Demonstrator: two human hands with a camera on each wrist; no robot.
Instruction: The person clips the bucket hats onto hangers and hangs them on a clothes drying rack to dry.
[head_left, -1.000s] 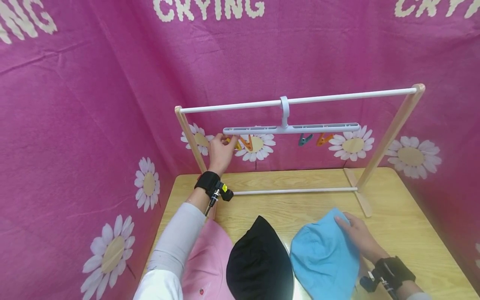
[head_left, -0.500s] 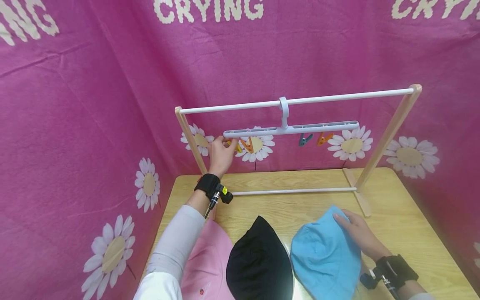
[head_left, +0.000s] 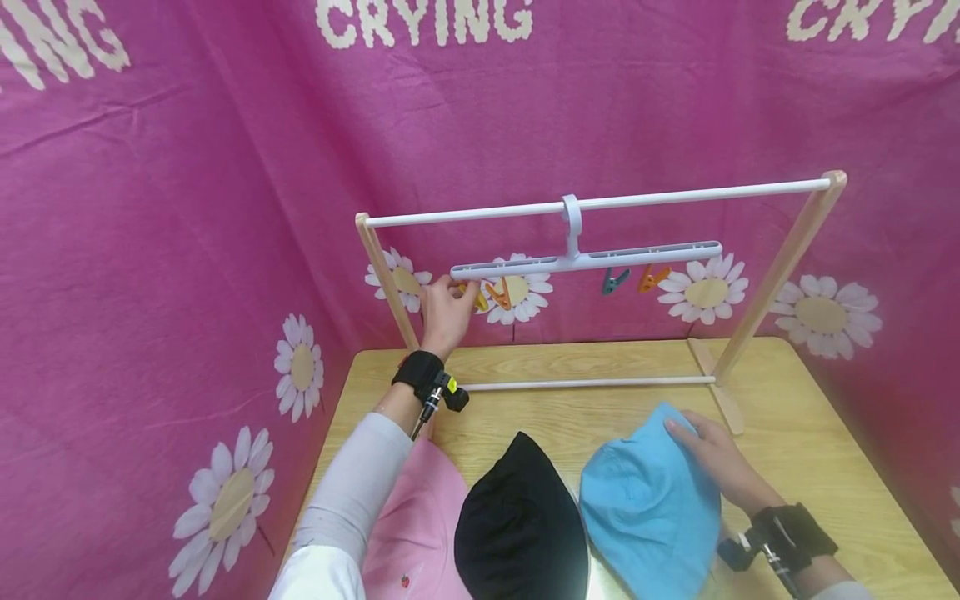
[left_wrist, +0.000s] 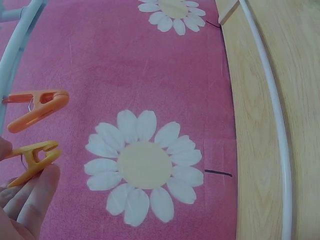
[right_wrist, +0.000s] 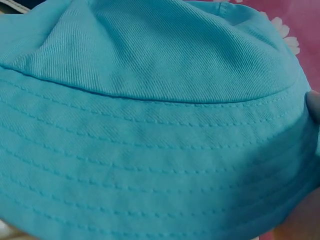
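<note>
My left hand (head_left: 446, 317) is raised at the left end of the pale hanger (head_left: 540, 266) and pinches a yellow clothespin (left_wrist: 36, 159) between thumb and fingers. Beside it an orange clothespin (left_wrist: 40, 107) hangs from the same bar. Low on the right, my right hand (head_left: 716, 458) grips the brim of a light-blue bucket hat (head_left: 648, 508), thumb on the near face. Rows of stitching on that blue brim fill most of the right wrist view, where only part of the hand shows at the right edge.
A black hat (head_left: 521, 525) and a pink hat (head_left: 420, 533) lie on the wooden table (head_left: 802, 442); my left arm overlaps the pink one. The hanger hooks over a white rod (head_left: 697, 195) of the wooden rack. Grey (head_left: 615, 281) and orange (head_left: 654, 278) clothespins hang at its right.
The hanger's left end has dipped a little, with my left hand still on the yellow clothespin. My right hand has raised the blue hat's edge slightly, up and to the left.
</note>
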